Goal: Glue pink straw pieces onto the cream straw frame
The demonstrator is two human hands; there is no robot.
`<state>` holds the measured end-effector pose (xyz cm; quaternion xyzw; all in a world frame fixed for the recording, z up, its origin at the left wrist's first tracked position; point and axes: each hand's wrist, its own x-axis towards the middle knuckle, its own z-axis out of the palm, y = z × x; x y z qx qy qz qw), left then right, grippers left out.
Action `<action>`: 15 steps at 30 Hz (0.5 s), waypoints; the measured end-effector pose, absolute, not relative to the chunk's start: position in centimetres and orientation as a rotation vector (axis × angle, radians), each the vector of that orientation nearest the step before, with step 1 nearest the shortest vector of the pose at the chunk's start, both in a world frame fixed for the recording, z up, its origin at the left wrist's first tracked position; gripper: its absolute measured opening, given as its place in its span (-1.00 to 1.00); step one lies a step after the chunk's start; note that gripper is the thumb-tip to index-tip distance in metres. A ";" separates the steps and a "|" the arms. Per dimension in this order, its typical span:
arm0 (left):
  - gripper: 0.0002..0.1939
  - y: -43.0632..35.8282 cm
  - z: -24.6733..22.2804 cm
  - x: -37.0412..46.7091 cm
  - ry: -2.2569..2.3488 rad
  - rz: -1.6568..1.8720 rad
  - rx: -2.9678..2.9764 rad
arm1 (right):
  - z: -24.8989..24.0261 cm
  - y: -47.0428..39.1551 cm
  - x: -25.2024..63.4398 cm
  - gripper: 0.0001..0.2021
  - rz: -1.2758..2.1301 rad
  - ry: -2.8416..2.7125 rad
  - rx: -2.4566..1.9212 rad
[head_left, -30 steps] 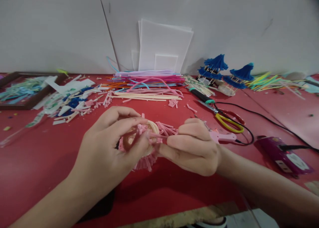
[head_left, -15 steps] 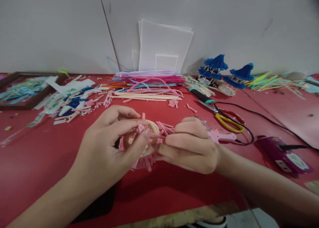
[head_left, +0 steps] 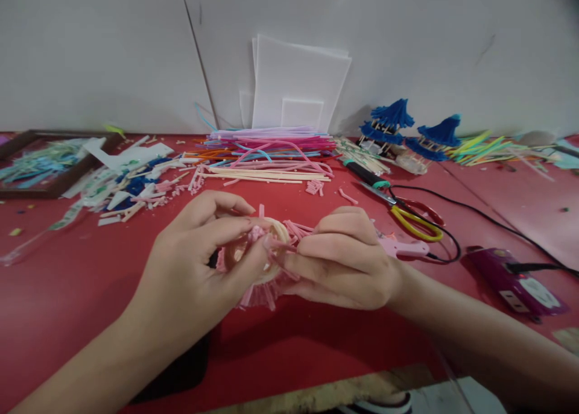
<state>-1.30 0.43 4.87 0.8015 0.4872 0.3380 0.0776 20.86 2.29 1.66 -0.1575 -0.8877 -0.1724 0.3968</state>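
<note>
Between both hands, above the red table, is a round craft piece (head_left: 275,274) with a cream ring and a fringe of pink strips (head_left: 257,296) below it. My left hand (head_left: 199,251) is closed on its left side, thumb and fingertips pinching a pink bunch at the ring. From the right, my right hand (head_left: 344,258) is closed with its fingertips at the ring's right side, pinching a pink strip (head_left: 284,245). The right fingers partly cover the ring. More pink strips (head_left: 296,229) show just behind the ring.
Behind lie colourful pipe cleaners (head_left: 271,138) and cream sticks (head_left: 266,175). Scraps (head_left: 136,182) and a brown frame (head_left: 58,188) are at left. To the right are scissors (head_left: 418,224), a pink glue gun (head_left: 404,247), a cable, a purple power strip (head_left: 515,281) and blue-roofed models (head_left: 391,116).
My right fingertips have shifted slightly to the left and closer to the ring, and the pink strip there now points more downward. My left hand stays in place.
</note>
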 end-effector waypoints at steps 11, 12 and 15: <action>-0.83 0.3 4.9 -1.2 1.458 1.023 2.400 | 1.8 2.2 20.4 -0.79 -0.344 -2.272 -0.464; -0.83 0.3 5.0 -1.2 1.457 1.013 2.397 | 1.7 2.2 20.4 -0.78 -0.333 -2.273 -0.459; -0.84 0.0 5.3 -1.5 1.402 0.978 2.382 | 1.6 2.3 20.5 -0.77 -0.313 -2.266 -0.442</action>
